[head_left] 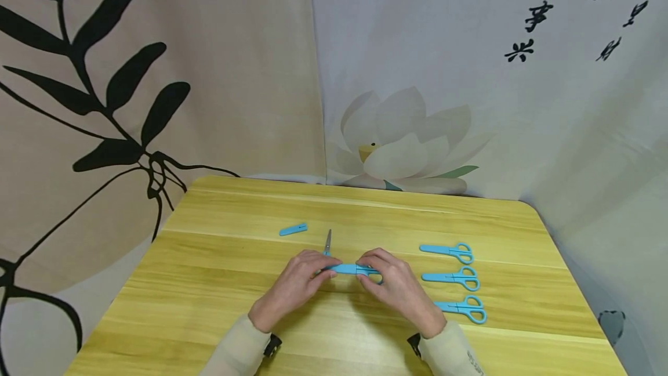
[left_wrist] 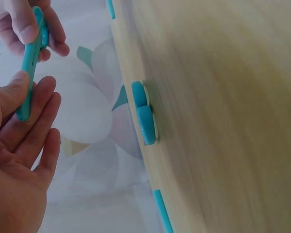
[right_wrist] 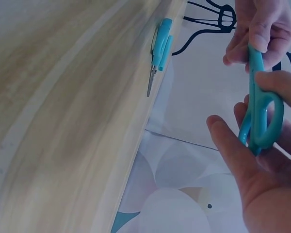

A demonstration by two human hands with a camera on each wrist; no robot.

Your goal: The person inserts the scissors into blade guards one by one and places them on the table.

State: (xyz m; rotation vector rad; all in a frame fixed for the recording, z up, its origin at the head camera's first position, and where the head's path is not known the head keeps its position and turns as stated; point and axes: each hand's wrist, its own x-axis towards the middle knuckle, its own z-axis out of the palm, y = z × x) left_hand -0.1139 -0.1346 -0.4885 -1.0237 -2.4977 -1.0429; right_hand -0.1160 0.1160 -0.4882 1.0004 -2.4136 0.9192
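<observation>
Between the two hands is a pair of blue scissors with a blue sheath over its blades, held level above the table. My left hand pinches the sheath's tip between thumb and fingers. My right hand grips the scissors at the handle end; a finger loop shows in the right wrist view. Just beyond the left hand lies another pair of scissors, its metal blades bare and pointing away; the hand hides its handles in the head view. A loose blue sheath lies farther back.
On the right, several sheathed blue scissors lie in a column: a far pair, a middle pair and a near pair, partly behind the right hand. The wooden table ends at a printed curtain.
</observation>
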